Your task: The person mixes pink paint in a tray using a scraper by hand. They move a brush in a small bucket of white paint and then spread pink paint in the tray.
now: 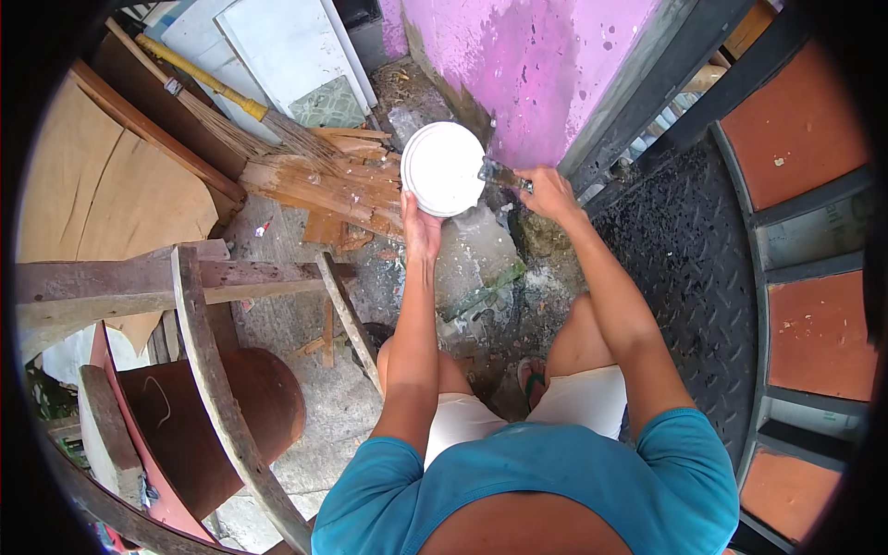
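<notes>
My left hand (422, 231) grips the lower left edge of a round white tub or lid (442, 168); from above I cannot tell which. White covers its face, and it is held up in front of the pink wall. My right hand (549, 196) is closed around a short, flat-ended tool (505, 175), which looks like a scraper or a brush. The tool's grey tip meets the right rim of the white thing. A wet, darker patch marks the pink wall (555, 74) just beyond.
Broken wooden boards (324, 190) and a stick broom (222, 97) lie to the left. A wet slab (472, 259) sits below my hands. Dark tread plate (680, 250) and an orange-panelled metal frame (805, 333) stand at right. A wooden rail (222, 370) curves at left.
</notes>
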{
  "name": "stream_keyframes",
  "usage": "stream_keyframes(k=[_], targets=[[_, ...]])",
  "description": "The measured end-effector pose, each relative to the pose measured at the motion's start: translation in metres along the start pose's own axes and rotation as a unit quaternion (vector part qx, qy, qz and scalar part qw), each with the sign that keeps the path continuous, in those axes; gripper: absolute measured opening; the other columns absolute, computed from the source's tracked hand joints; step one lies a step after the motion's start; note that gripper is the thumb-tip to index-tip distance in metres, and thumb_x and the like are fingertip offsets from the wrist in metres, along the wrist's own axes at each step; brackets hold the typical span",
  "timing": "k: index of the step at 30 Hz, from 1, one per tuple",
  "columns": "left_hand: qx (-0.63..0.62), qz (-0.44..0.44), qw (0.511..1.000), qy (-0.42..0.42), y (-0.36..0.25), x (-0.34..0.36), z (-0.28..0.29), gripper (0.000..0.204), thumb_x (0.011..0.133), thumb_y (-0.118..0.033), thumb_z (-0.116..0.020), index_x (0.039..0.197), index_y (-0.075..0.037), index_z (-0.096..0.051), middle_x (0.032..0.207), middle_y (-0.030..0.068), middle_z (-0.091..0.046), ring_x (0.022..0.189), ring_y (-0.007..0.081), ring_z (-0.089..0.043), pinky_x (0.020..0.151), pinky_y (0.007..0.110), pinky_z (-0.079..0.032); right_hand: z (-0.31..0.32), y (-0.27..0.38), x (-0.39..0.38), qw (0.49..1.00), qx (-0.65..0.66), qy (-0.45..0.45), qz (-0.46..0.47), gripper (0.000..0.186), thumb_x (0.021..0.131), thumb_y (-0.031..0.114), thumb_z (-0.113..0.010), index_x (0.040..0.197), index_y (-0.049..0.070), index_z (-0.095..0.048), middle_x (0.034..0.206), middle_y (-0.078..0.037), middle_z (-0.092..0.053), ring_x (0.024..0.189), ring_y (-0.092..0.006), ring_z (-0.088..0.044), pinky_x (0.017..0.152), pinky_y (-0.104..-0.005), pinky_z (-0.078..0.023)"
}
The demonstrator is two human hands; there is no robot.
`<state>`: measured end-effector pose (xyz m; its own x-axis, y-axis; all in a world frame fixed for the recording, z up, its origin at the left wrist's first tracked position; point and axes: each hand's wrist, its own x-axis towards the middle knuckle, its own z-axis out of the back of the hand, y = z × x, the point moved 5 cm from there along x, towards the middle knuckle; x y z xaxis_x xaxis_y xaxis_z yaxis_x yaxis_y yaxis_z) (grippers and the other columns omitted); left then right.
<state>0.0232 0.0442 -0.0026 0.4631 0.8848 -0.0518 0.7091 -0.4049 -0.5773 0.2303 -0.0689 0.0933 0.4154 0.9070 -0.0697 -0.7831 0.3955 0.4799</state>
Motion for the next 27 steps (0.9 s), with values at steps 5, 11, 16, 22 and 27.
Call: stream_keyframes(k=[5, 11, 16, 22, 27], targets=[[0.016, -0.024, 1.0, -0.004, -0.008, -0.001, -0.007, 0.051, 0.095, -0.037, -0.045, 0.138, -0.013, -0.03, 0.138, 0.0083, -0.039, 0.124, 0.026, -0.043, 0.095, 0.05, -0.044, -0.027, -0.015, 0.009, 0.998, 0.042, 0.037, 0.001, 0.038, 0.073, 0.02, -0.069, 0.11, 0.012, -0.065, 0.102, -0.022, -0.063, 0.099, -0.0367, -0.06, 0.088, -0.0408, -0.047], [0.063, 0.026, 0.998, -0.012, -0.001, -0.012, -0.016, 0.05, 0.095, -0.036, -0.045, 0.138, -0.016, -0.03, 0.137, 0.008, -0.04, 0.123, 0.0254, -0.045, 0.093, 0.05, -0.045, -0.009, -0.009, 0.01, 0.993, 0.057, -0.103, -0.032, 0.039, 0.078, 0.014, -0.065, 0.117, 0.012, -0.061, 0.106, -0.024, -0.061, 0.097, -0.0391, -0.059, 0.084, -0.0431, -0.048], [0.055, 0.002, 0.998, -0.026, -0.006, -0.013, -0.016, 0.047, 0.096, -0.034, -0.045, 0.138, -0.016, -0.031, 0.137, 0.0074, -0.04, 0.122, 0.0249, -0.046, 0.093, 0.048, -0.046, 0.003, 0.013, 0.002, 0.986, 0.012, -0.163, 0.03, 0.043, 0.079, 0.006, -0.06, 0.122, 0.011, -0.057, 0.104, -0.024, -0.055, 0.086, -0.0424, -0.059, 0.078, -0.047, -0.049], [0.04, -0.009, 0.999, -0.031, -0.012, -0.011, -0.018, 0.047, 0.097, -0.03, -0.044, 0.138, -0.014, -0.03, 0.138, 0.0074, -0.039, 0.124, 0.0235, -0.044, 0.096, 0.045, -0.045, 0.007, 0.02, 0.002, 0.985, 0.008, -0.164, 0.048, 0.045, 0.078, 0.001, -0.057, 0.122, 0.014, -0.057, 0.098, -0.023, -0.053, 0.082, -0.0414, -0.06, 0.075, -0.0473, -0.05], [0.043, -0.019, 0.999, -0.024, -0.013, -0.012, -0.022, 0.048, 0.098, -0.027, -0.043, 0.139, -0.009, -0.029, 0.138, 0.0067, -0.039, 0.126, 0.0202, -0.041, 0.102, 0.038, -0.039, 0.001, 0.022, 0.007, 0.982, -0.003, -0.179, 0.064, 0.047, 0.078, -0.003, -0.057, 0.121, 0.015, -0.058, 0.09, -0.02, -0.052, 0.077, -0.0381, -0.058, 0.071, -0.0445, -0.048]])
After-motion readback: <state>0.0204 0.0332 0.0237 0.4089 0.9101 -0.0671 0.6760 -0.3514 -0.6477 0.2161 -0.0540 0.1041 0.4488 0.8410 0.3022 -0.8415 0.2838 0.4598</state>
